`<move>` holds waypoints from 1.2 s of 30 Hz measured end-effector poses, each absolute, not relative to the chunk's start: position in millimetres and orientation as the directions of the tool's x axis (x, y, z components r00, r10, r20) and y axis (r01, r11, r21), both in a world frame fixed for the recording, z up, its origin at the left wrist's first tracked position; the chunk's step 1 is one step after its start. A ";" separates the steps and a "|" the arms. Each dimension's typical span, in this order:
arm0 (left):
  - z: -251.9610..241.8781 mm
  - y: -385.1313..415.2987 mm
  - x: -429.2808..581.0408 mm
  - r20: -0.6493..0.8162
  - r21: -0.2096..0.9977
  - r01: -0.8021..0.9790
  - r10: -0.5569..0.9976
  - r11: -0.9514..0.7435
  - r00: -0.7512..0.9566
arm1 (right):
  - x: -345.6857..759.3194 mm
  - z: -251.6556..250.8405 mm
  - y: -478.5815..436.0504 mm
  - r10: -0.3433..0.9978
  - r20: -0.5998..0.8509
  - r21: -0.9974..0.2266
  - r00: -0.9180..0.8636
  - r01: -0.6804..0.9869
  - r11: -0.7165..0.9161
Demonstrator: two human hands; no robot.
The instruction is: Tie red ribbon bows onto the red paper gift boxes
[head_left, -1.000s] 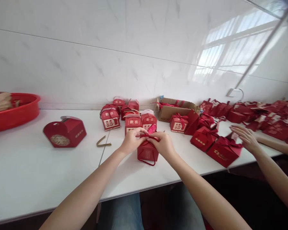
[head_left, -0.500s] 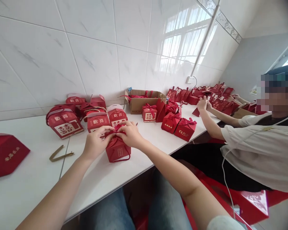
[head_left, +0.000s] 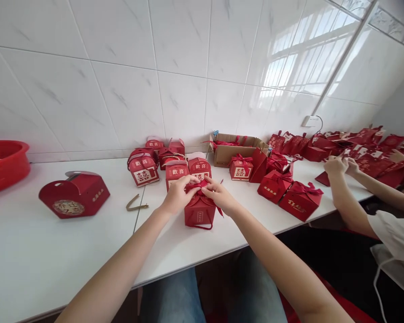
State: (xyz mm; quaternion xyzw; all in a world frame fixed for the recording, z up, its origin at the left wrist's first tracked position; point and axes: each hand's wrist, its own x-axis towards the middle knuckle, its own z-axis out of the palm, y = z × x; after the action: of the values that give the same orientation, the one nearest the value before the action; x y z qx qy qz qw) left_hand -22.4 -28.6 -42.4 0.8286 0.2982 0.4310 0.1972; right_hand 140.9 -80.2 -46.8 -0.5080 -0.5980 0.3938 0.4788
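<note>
A small red box (head_left: 199,214) with a cord handle stands near the table's front edge. On its top is a red ribbon (head_left: 202,184), pinched from the left by my left hand (head_left: 181,194) and from the right by my right hand (head_left: 219,195). The fingers of both hands almost meet over the ribbon, and one ribbon end hangs down at the box's right side. Just behind my hands are two red-and-white boxes, one of them (head_left: 200,166) partly covered by my fingers.
On the white table (head_left: 97,251) are a larger red box (head_left: 84,195), a tan strip (head_left: 136,206), a red basin (head_left: 6,166), a cardboard carton (head_left: 225,155) and ribboned boxes (head_left: 301,200). At the right, a co-worker's hands (head_left: 338,166) are near many red boxes.
The view has turned left, so everything appears farther right, and the basin and whole larger box now show. Both my hands stay on the ribbon; a ribbon end now shows hanging at the right.
</note>
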 end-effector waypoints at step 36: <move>-25.5 -38.3 -33.5 0.408 0.519 0.442 0.666 -0.732 0.624 | 176.3 -13.2 -98.4 0.848 0.442 -0.423 -0.292 0.766 0.484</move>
State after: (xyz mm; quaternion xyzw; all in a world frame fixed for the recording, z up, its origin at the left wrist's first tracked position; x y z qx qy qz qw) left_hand -33.5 -38.3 -25.5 0.8814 0.3142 0.2984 0.1880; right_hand 176.3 -98.4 -13.2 -0.5037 -0.8011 0.0651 0.3167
